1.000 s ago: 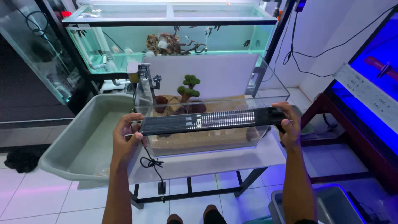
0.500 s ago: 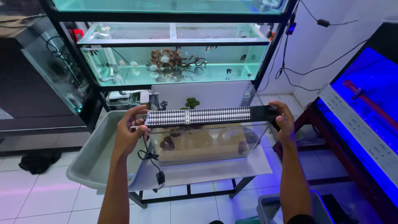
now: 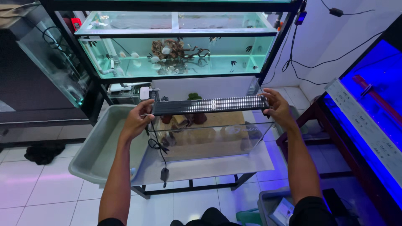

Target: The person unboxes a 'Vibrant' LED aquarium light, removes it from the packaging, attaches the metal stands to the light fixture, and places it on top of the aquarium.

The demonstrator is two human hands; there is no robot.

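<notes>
Plainly, left hand [image 3: 136, 121] and right hand [image 3: 278, 108] each grip one light bar [image 3: 209, 105]; one glass tank [image 3: 209, 138] below.

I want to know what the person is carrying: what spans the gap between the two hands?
In the head view, a long black LED light bar runs from the left hand to the right hand, above a small glass tank.
</notes>
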